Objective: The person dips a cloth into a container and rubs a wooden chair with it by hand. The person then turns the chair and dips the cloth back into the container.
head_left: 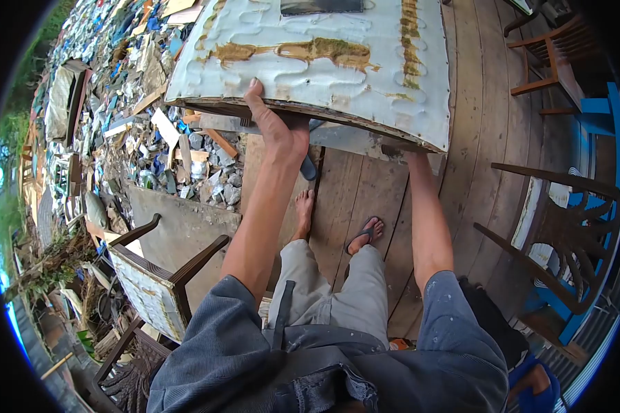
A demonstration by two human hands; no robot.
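Note:
A large panel-like piece (310,89), white on its upper face with brown glue-like streaks and a dark patch, spans the top of the view. My left hand (277,131) grips its near edge, with the thumb on the white face and the fingers hidden underneath. Farther right, my right hand (410,153) is mostly hidden under the near edge by the right corner; its fingers do not show. Below the piece are my feet on wooden planks, one bare and one in a flip-flop. A loose flip-flop (308,167) lies near the bare foot.
Rubble and litter (210,168) spread at the left. A wooden-armed chair with a white seat (148,289) stands at lower left. Carved wooden chairs (565,227) and a blue frame (599,117) are at the right. Part of another person (537,385) shows at lower right.

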